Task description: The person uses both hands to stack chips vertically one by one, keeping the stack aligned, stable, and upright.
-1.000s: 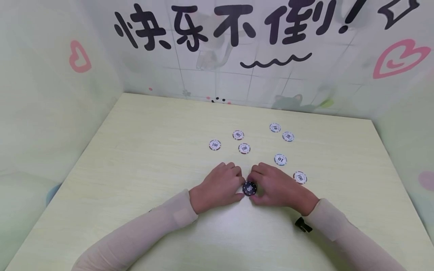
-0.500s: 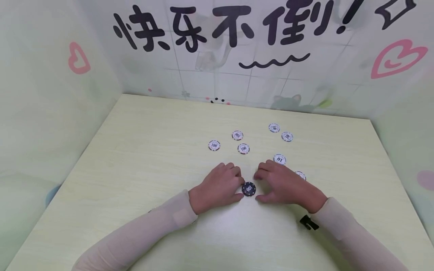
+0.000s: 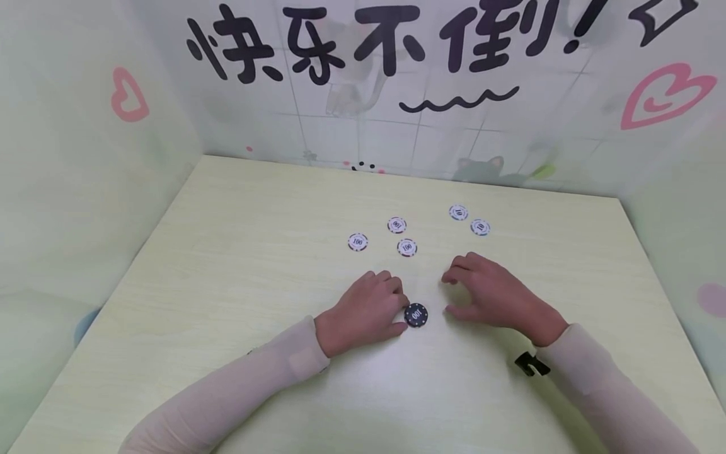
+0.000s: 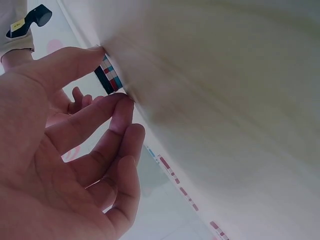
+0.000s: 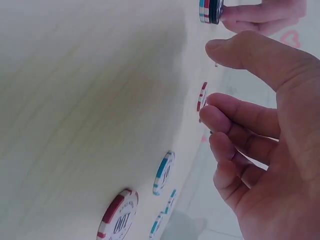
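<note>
Chip stack (image 3: 416, 315) touching the left hand (image 3: 363, 313) shows "100" on top.

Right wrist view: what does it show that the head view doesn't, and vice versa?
Only the right wrist view: the nearest 100 chip and nearest 10 chip, plus the chip stack's striped side. Only the head view: the black wall lettering and the "100" on the black top chip. Both: left hand, right hand, that stack and two farther 10 chips.
</note>
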The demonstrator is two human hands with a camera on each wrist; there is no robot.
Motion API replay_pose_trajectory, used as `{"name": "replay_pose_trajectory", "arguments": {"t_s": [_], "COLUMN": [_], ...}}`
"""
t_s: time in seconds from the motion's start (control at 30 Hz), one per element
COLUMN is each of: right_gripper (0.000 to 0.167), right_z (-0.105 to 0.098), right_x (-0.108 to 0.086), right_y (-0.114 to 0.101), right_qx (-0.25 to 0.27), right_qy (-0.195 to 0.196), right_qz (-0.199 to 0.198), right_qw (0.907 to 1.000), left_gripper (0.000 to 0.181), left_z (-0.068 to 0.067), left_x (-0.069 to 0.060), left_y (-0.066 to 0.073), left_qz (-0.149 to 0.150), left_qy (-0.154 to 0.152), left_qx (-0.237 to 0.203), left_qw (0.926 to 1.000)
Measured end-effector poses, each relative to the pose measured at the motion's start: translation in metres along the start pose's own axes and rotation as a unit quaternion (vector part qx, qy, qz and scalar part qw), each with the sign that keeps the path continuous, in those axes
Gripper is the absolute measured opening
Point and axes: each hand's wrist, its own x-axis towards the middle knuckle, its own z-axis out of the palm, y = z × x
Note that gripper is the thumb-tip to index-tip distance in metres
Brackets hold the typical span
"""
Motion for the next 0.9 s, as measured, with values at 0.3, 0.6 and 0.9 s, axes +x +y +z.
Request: {"name": "replay_pose_trajectory", "arguments": {"t_s": [0.3,0.6,0.9], "right_gripper": [0.050,0.053,0.051], "right_z": [-0.008,-0.013,-0.017], "right_x": [0.002,0.005,0.007], "right_y": [0.014,0.027,0.044], "right_qx": [-0.013,0.000,-0.010], "right_qy": [0.006,-0.012,-0.046], "right_qz": [0.039,0.060,0.108], "right_qw": [0.9991,0.9981,0.9931], "left_gripper": [0.030,0.030,0.029], "left_z": [-0.003,-0.004,-0.003], "left_x": [0.000,0.000,-0.001], "left_y": [0.001,0.000,0.001], "left_qz": [-0.002,-0.003,-0.003], "left_qy": [-0.003,-0.005,-0.005], "left_qx": [-0.009,-0.019,-0.018], "left_qw": [1.0000,0.9998,0.9998]}}
